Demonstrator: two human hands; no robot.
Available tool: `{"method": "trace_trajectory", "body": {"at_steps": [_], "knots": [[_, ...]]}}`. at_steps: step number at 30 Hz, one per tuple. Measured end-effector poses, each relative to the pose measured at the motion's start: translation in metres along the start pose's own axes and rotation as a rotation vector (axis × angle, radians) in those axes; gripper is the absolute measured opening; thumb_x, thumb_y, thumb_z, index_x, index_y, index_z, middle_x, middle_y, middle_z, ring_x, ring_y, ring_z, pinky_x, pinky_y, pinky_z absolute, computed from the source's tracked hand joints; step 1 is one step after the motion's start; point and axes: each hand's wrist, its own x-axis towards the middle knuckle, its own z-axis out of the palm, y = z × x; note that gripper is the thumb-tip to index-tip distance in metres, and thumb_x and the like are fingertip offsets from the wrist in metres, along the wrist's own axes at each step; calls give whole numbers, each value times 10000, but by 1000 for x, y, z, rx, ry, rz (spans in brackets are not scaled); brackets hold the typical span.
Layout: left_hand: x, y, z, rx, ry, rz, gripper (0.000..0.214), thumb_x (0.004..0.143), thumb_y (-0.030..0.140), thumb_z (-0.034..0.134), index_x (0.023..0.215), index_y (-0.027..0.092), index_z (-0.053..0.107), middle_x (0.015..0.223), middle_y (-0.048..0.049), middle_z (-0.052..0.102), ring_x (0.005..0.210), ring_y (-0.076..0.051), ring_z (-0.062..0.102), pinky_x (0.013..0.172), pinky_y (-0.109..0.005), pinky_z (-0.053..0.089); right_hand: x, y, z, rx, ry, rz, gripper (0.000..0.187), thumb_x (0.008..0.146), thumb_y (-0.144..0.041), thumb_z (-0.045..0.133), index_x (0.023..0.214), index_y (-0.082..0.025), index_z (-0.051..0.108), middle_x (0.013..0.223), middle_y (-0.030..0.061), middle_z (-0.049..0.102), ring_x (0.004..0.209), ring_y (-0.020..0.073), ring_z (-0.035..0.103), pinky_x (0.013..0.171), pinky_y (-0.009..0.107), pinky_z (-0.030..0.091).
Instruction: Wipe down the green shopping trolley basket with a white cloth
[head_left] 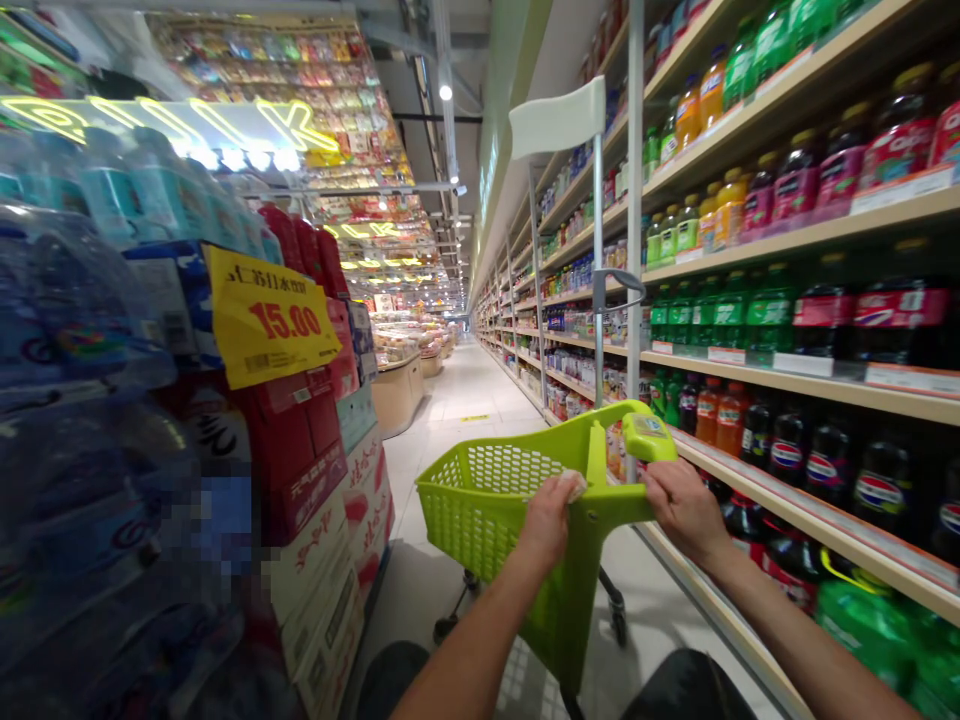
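A lime-green plastic shopping cart [487,465] with a perforated basket stands in front of me in the aisle. My left hand [551,515] is closed at the cart's near left edge. A small whitish, crumpled-looking bit [576,487] shows by its fingers; I cannot make out what it is. My right hand [681,505] is wrapped round the right side of the cart's handle [626,500], just below a green raised piece with a label [649,437]. From the cart's right side rises a grey pole topped by a blank pale sign [559,118]. Dark wheels [617,615] show underneath.
Shelves of soda bottles [814,460] run close along the right. Stacked drink cartons [315,560] and shrink-wrapped bottles [97,480] crowd the left, with a yellow price sign [274,315] marked 15.00. The pale floor [469,385] stretches ahead past wooden display bins [399,395].
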Motion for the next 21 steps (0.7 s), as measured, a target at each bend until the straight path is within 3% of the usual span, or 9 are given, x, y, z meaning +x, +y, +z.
{"method": "trace_trajectory", "body": {"at_steps": [3, 9, 11, 14, 16, 18, 21], "knots": [[-9, -12, -1, 100, -64, 2, 450, 764, 83, 351, 1168, 214, 498, 1185, -53, 538, 1094, -176, 479, 954, -333, 382, 2, 6, -10, -179, -13, 32, 301, 834, -268, 340, 663, -185, 573, 724, 46, 615, 752, 184, 529, 811, 374, 328], [-46, -81, -39, 318, 1, -372, 467, 775, 69, 307, 1186, 197, 486, 1270, -49, 490, 1183, -177, 415, 1021, -364, 291, 8, -18, -7, -390, -64, 99, 221, 803, -260, 424, 805, -207, 638, 850, 35, 660, 920, 236, 510, 931, 518, 126], [-48, -81, -34, 322, 6, -362, 483, 773, 60, 298, 1201, 199, 472, 1289, -44, 472, 1198, -166, 401, 1025, -356, 288, 8, -31, 5, -384, -117, 92, 209, 795, -254, 438, 824, -195, 637, 880, 46, 660, 937, 240, 503, 938, 518, 116], [-43, -62, -14, 278, -47, -193, 507, 773, 58, 294, 1234, 208, 439, 1318, -35, 440, 1216, -144, 375, 1027, -330, 290, 1, -51, 25, -288, -272, 8, 194, 793, -255, 454, 854, -200, 630, 880, 38, 656, 897, 218, 516, 948, 489, 136], [-41, -57, -11, 241, -86, -117, 490, 781, 78, 311, 1232, 216, 442, 1322, -29, 435, 1217, -143, 371, 1029, -326, 282, -5, -56, 36, -251, -335, -44, 188, 797, -255, 457, 867, -208, 624, 846, 32, 654, 883, 215, 520, 955, 479, 139], [-45, -66, -25, 219, -91, -169, 444, 790, 111, 341, 1196, 219, 482, 1306, -29, 456, 1210, -156, 384, 1033, -335, 270, -11, -52, 40, -243, -360, -99, 188, 796, -234, 455, 886, -209, 618, 837, 36, 647, 887, 213, 518, 964, 459, 143], [-60, -95, -62, 263, -21, -388, 397, 791, 125, 367, 1144, 197, 531, 1278, -44, 486, 1203, -178, 400, 1035, -348, 261, -15, -37, 40, -246, -356, -136, 190, 793, -208, 444, 869, -204, 618, 826, 42, 636, 859, 205, 521, 964, 434, 163]]}}
